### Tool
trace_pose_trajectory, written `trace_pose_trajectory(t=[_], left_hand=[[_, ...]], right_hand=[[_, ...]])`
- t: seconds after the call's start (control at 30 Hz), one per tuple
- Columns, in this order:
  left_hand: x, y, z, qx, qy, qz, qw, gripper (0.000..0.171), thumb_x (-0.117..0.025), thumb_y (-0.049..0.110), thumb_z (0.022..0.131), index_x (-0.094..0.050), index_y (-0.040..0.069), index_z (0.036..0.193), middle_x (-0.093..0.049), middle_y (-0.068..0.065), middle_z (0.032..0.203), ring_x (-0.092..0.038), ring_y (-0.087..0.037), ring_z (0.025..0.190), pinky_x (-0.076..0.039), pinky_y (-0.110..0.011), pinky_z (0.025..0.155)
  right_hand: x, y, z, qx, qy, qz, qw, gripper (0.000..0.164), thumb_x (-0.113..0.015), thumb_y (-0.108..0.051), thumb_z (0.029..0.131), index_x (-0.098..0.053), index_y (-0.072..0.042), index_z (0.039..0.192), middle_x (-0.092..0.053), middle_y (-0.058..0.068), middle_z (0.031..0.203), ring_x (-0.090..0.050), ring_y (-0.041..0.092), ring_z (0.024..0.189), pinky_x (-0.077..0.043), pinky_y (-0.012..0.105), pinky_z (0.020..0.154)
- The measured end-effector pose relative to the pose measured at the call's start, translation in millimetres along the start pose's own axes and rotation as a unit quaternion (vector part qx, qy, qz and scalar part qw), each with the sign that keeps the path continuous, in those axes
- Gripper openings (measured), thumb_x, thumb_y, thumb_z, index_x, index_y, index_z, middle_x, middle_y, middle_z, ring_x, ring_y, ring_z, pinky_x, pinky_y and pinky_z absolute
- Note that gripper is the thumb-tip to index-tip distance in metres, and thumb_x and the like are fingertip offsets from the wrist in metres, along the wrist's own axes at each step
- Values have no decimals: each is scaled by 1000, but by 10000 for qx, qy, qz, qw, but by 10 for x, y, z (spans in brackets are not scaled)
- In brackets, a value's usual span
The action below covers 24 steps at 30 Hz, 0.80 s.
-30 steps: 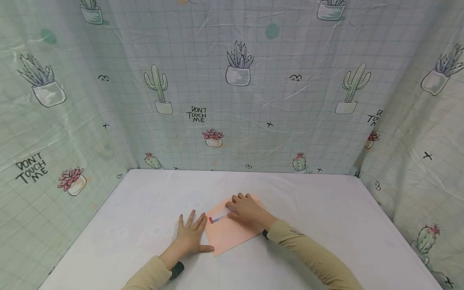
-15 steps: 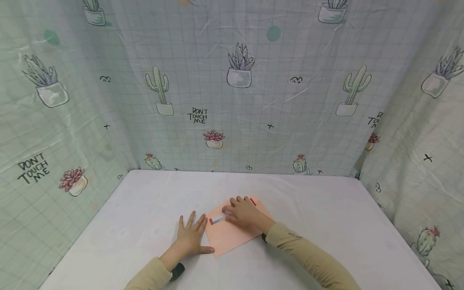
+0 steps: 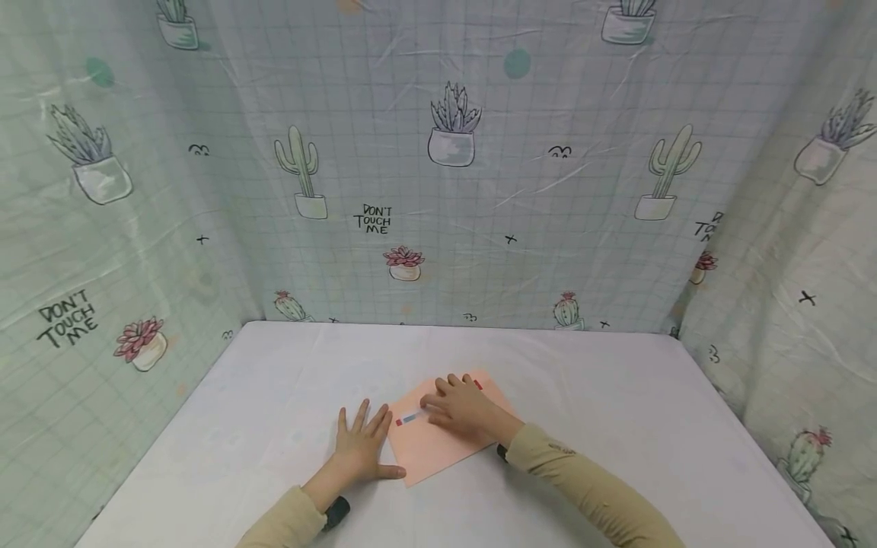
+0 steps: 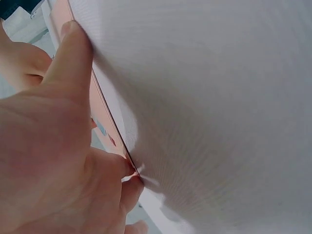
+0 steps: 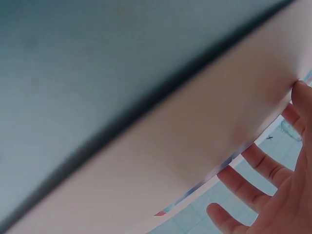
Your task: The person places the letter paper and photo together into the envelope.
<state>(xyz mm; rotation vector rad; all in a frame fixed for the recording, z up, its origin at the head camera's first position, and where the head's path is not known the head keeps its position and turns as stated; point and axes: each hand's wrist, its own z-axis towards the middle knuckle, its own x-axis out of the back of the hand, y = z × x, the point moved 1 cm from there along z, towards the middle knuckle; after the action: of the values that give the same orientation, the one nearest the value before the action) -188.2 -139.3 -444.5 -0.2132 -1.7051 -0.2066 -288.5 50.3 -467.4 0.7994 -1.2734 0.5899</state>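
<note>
A peach-coloured flat sheet or card (image 3: 426, 455) lies at a slant on the white table. Across it runs a narrow strip (image 3: 409, 418) with a red end and a blue part. Its middle is hidden under my right hand (image 3: 460, 405), whose bent, spread fingertips touch the sheet's surface along the strip. The right wrist view shows the fingers (image 5: 243, 190) apart, with nothing plainly pinched. My left hand (image 3: 358, 450) rests flat with spread fingers at the sheet's left side. Its thumb (image 4: 70, 58) and fingertips touch the edge in the left wrist view.
The white tablecloth (image 3: 294, 380) surrounds the sheet. A cactus-print curtain (image 3: 507, 190) hangs behind the table and along both sides. Dark wrist-worn devices (image 3: 336, 513) sit below both hands. A small red mark (image 3: 478, 385) shows past my right knuckles.
My right hand has slid slightly left and down over the sheet, covering more of the blue strip. A red mark at the upper right has come into sight. My left hand holds its place.
</note>
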Motion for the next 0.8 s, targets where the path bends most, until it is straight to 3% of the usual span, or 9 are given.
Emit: trace_pose_trajectory(t=[0.47, 0.8], left_hand=[[-29, -5, 29, 69, -60, 71, 9999, 97, -59, 66, 65, -35, 2, 135, -30, -12, 145, -16, -41, 135, -10, -66, 101], [-14, 2, 33, 111, -85, 81, 9999, 97, -60, 65, 66, -34, 2, 135, -30, -11, 145, -16, -40, 135, -10, -65, 101]], right_hand=[[12, -25, -69, 326, 166, -680, 9970, 25, -39, -46, 92, -43, -35, 113, -50, -5, 96, -45, 12, 83, -36, 26, 68], [-21, -6, -66, 583, 391, -883, 9936, 25, -41, -46, 91, -44, -33, 113, -50, -8, 93, -45, 12, 80, -33, 25, 64]])
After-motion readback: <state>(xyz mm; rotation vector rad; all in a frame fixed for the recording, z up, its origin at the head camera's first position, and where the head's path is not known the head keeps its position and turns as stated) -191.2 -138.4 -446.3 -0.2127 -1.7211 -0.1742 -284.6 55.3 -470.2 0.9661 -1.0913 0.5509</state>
